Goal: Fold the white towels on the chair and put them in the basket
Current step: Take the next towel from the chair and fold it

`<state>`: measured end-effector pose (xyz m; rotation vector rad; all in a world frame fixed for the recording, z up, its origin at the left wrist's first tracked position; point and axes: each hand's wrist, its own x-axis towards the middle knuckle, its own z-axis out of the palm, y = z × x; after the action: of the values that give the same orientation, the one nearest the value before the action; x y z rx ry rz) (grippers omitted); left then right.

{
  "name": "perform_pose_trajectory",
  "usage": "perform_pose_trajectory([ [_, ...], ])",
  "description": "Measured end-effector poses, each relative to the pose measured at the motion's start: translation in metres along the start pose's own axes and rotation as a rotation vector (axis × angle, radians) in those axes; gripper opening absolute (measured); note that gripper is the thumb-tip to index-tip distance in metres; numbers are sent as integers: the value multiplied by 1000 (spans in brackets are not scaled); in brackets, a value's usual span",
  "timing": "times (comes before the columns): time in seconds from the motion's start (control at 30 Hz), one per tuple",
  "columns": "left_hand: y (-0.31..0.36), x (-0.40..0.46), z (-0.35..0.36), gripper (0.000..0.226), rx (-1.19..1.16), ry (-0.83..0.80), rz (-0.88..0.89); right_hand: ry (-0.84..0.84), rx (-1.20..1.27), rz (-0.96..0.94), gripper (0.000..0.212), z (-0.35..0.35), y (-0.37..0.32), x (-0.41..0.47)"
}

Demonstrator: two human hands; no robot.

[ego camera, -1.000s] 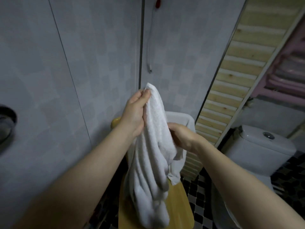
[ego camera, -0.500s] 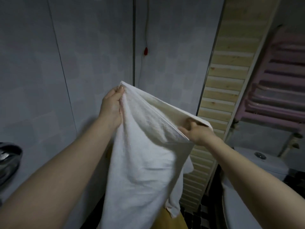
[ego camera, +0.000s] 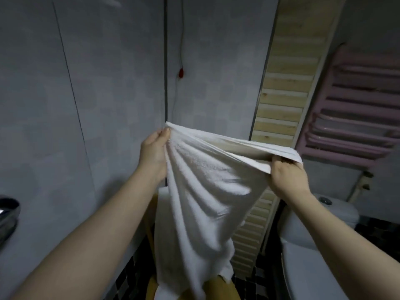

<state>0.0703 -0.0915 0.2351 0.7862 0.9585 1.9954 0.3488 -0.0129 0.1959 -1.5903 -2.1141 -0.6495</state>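
A white towel (ego camera: 203, 191) hangs in the air in front of me, stretched along its top edge between both hands. My left hand (ego camera: 154, 149) pinches the towel's upper left corner. My right hand (ego camera: 287, 177) grips the upper right edge, fingers curled round the cloth. The towel's lower part drops down over the yellow wooden chair (ego camera: 218, 287), whose seat shows at the bottom. Another white towel (ego camera: 162, 195) lies over the chair's back, mostly hidden behind the held one. No basket is in view.
A white toilet (ego camera: 320, 245) stands at the right, close to my right arm. A pale wooden slatted panel (ego camera: 281, 100) and a pink rack (ego camera: 357, 118) are on the right wall. Grey tiled walls are ahead, and a metal object (ego camera: 7, 215) sits at the left edge.
My hands have moved apart and spread the towel's top edge wider. The right hand has slid out to the right along the edge, and the view has tilted up.
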Motion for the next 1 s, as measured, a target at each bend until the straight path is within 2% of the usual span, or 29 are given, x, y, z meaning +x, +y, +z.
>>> perform_pose_trajectory([
  [0.1, 0, -5, 10, 26, 20, -12, 9, 202, 52, 131, 28, -8, 17, -3],
  [0.17, 0, -10, 14, 26, 21, 9, 14, 241, 61, 178, 20, -15, 23, -1],
  [0.3, 6, -31, 21, 19, -66, 39, -11, 314, -32, 59, 9, -24, 29, -15],
  [0.37, 9, -38, 22, 17, -78, 55, -20, 343, -45, -39, 16, -28, 37, -19],
  [0.43, 7, -48, 25, 16, -105, 56, -28, 402, -104, -90, 12, -30, 48, -27],
  [0.5, 4, -64, 34, 12, -151, 38, -52, 414, -128, -48, 10, -30, 59, -43],
  [0.57, 0, -86, 45, 13, -199, 31, -61, 288, -168, 34, 16, -31, 72, -65],
  [0.67, -6, -124, 57, 21, -219, 19, -36, -73, -152, 207, 20, -41, 92, -101],
  [0.73, -7, -146, 59, 24, -218, 7, 11, -113, 46, 344, 12, -47, 106, -122],
  [0.77, -7, -157, 58, 23, -232, 9, 14, -103, 219, 423, 12, -54, 110, -132],
  [0.83, -7, -178, 55, 16, -295, 10, -19, -139, 802, 550, 14, -67, 110, -149],
  [0.9, -5, -195, 49, 18, -347, 39, -57, -212, 1382, 595, 10, -73, 99, -163],
  [1.0, 7, -207, 38, 27, -437, 101, -18, -275, 1877, 526, 30, -88, 82, -173],
])
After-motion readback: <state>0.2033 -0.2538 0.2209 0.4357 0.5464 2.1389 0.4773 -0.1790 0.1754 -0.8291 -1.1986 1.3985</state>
